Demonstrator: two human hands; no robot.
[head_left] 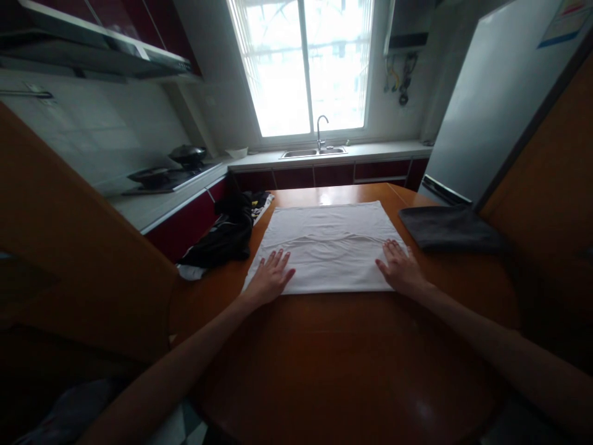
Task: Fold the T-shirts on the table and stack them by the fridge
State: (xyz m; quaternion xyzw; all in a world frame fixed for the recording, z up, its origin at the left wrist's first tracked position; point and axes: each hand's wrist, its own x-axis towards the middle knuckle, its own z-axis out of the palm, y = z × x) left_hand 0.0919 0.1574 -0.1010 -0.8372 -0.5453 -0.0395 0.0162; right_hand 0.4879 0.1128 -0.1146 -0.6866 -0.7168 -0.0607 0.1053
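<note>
Two bare hands flat on a white rectangular folded cloth [327, 246], spread in the middle of a round glossy brown wooden table [352, 358]. Left hand [271, 278] pressed palm-down on the near left corner, fingers spread, gripping nothing. Right hand [399, 267] likewise loose and flat on the near right corner. Just beside the cloth's left edge, a crumpled heap of black fabric [227, 238], possibly several garments, too dark to tell. Near the right edge, apart from the cloth, a folded dark grey towel [447, 227]. Beyond the table, a steel sink with a curved tap [319, 145] under the bright window [303, 65].
</note>
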